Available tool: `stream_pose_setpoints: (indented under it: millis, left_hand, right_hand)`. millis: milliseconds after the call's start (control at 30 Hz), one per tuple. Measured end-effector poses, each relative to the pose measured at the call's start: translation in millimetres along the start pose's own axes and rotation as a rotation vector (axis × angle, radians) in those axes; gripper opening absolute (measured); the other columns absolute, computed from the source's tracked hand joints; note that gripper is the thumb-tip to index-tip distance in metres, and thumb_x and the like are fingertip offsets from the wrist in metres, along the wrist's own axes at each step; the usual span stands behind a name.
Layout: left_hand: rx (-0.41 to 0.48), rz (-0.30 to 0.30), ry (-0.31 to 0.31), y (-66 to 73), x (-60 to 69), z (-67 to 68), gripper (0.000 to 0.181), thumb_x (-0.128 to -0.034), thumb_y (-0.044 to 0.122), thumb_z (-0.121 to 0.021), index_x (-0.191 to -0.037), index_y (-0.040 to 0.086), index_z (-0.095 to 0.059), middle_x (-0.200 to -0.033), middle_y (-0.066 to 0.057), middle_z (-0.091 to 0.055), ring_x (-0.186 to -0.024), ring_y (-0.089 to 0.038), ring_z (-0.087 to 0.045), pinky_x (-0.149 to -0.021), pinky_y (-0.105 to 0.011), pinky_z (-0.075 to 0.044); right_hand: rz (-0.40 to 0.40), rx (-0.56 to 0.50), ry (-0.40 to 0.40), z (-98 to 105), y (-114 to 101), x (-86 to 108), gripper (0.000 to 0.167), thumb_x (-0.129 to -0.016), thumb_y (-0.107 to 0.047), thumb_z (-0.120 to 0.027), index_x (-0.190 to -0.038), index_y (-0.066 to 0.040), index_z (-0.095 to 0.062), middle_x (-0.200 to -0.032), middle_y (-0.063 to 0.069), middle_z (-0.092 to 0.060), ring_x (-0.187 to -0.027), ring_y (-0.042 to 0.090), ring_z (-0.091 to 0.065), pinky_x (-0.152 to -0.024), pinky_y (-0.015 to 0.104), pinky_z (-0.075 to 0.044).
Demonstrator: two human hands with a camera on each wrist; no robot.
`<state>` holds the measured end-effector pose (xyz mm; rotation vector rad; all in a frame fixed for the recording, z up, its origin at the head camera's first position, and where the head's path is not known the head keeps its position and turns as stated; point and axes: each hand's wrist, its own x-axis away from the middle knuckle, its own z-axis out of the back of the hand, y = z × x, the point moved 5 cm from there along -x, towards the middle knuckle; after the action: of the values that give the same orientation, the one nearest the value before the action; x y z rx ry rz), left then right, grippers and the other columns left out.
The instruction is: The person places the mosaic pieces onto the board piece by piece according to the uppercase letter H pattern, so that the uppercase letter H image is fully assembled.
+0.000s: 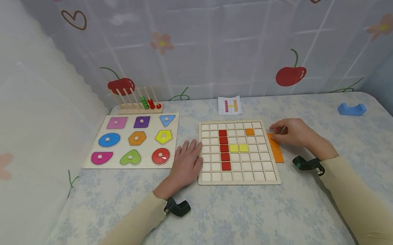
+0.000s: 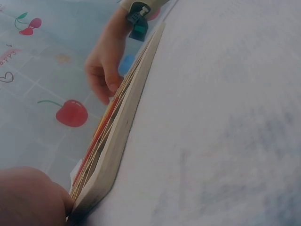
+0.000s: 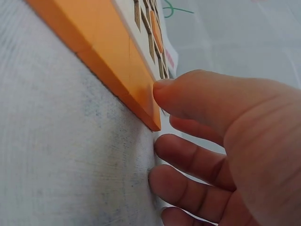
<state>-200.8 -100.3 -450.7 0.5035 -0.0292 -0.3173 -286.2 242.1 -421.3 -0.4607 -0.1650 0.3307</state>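
A wooden grid board (image 1: pixel 214 178) lies at the middle of the table. On it are a column of red squares (image 1: pixel 224 148), two yellow squares (image 1: pixel 238 148) and one orange square (image 1: pixel 249 132). My left hand (image 1: pixel 187 165) lies with fingers spread against the board's left edge. Along the right edge sits a strip of orange tiles (image 1: pixel 277 152), with a seam visible in the right wrist view. Over its far end is my right hand (image 1: pixel 296 133), fingers loosely bent. The thumb appears to touch the strip (image 3: pixel 108 42); nothing is visibly pinched, and the index finger is partly hidden.
Behind the board lies a printed pattern card (image 1: pixel 229 106). To the left is a shape puzzle (image 1: pixel 116 165) with knobbed pieces, and behind it a peg rack (image 1: pixel 130 111) with green and red beads. A blue curved piece (image 1: pixel 352 110) sits at the far right.
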Motion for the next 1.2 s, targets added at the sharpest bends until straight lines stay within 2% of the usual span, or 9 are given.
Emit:
stream_pose_setpoints:
  millis: [200,433,600,900,1200]
  left_hand:
    - [-0.005,0.002,0.002,-1.2,-0.7,-1.3,0.054,-0.1047,0.024,-0.045,-0.155,0.004,-0.043,-0.164,-0.019,-0.035,-0.157,-0.042,-0.022,-0.124,-0.063,-0.016]
    - [-0.003,-0.001,0.003,-2.5,-0.8,-2.0,0.054,-0.1049,0.024,-0.044,-0.155,0.004,-0.043,-0.164,-0.019,-0.035,-0.157,-0.042,-0.022,-0.124,-0.063,-0.016]
    - [0.001,-0.002,0.005,-2.2,-0.9,-1.9,0.054,-0.1047,0.024,-0.044,-0.155,0.005,-0.043,-0.164,-0.019,-0.035,-0.157,-0.042,-0.022,-0.125,-0.063,-0.016]
    - [0.006,-0.001,0.004,-1.3,0.0,-1.9,0.054,-0.1046,0.024,-0.044,-0.155,0.004,-0.043,-0.164,-0.019,-0.035,-0.157,-0.042,-0.022,-0.124,-0.063,-0.016]
    - [0.005,-0.002,0.003,-1.3,0.1,-1.3,0.054,-0.1045,0.024,-0.044,-0.155,0.004,-0.043,-0.164,-0.019,-0.035,-0.157,-0.042,-0.021,-0.124,-0.063,-0.016]
  right_hand:
    - [0.025,-0.010,0.014,-1.3,-0.3,0.5,0.033,-0.091,-0.016,-0.075,-0.118,0.003,-0.073,-0.100,0.018,-0.069,-0.082,0.024,-0.059,-0.068,0.031,-0.050]
    - [0.018,0.008,0.039,-3.8,1.7,-2.4,0.029,-0.092,-0.015,-0.073,-0.116,0.001,-0.074,-0.098,0.015,-0.070,-0.084,0.024,-0.058,-0.072,0.032,-0.051]
    - [0.007,0.024,0.043,-3.8,2.4,-1.6,0.031,-0.093,-0.017,-0.071,-0.118,0.003,-0.073,-0.100,0.017,-0.071,-0.085,0.026,-0.058,-0.073,0.033,-0.050]
    - [0.047,0.017,0.062,-4.6,5.4,-0.7,0.030,-0.091,-0.015,-0.072,-0.114,0.003,-0.075,-0.094,0.014,-0.069,-0.080,0.023,-0.057,-0.069,0.032,-0.049]
    - [0.029,0.035,0.061,-4.3,4.8,-1.3,0.031,-0.091,-0.014,-0.070,-0.116,0.004,-0.074,-0.096,0.016,-0.068,-0.083,0.025,-0.058,-0.071,0.033,-0.050]
